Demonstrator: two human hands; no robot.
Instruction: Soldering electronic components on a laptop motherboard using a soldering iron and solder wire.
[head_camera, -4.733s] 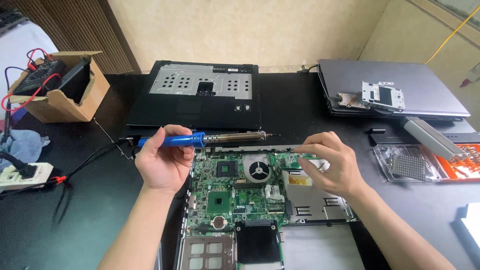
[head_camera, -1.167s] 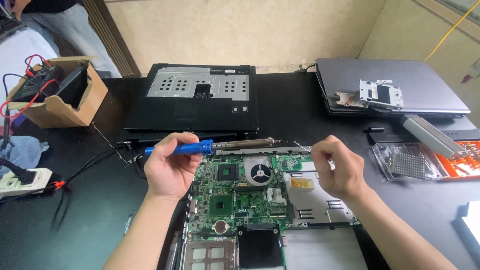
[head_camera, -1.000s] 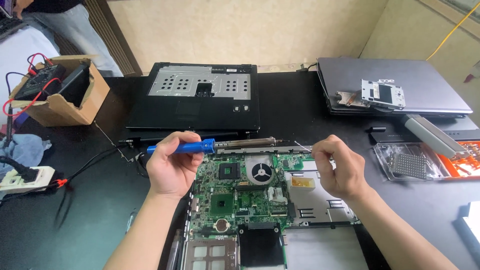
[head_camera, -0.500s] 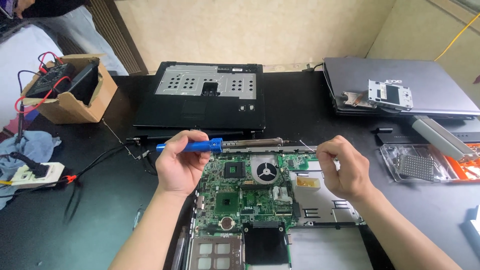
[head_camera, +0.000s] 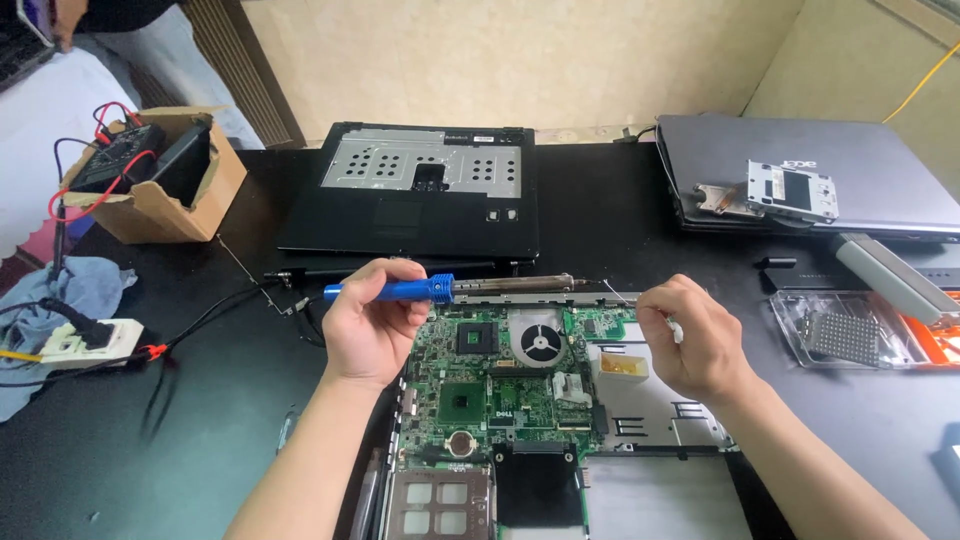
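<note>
My left hand (head_camera: 368, 325) grips the blue handle of a soldering iron (head_camera: 450, 288), which lies level with its metal tip pointing right over the top edge of a green laptop motherboard (head_camera: 505, 378). My right hand (head_camera: 695, 335) hovers at the board's upper right corner, fingers curled around a thin strand of solder wire (head_camera: 618, 292) that reaches toward the iron's tip. A round fan sits in the board's upper middle.
A black laptop base (head_camera: 415, 195) lies behind the board. A grey laptop (head_camera: 800, 180) with a metal bracket rests at the back right. A cardboard box (head_camera: 160, 180) with cables stands at the left, a power strip (head_camera: 85, 340) below it. A clear plastic tray (head_camera: 850, 335) sits right.
The view has shifted slightly, so the scene sits a little lower and to the right. Both hands keep their hold at the board's top edge, with the right hand drawn slightly closer to the iron's tip.
</note>
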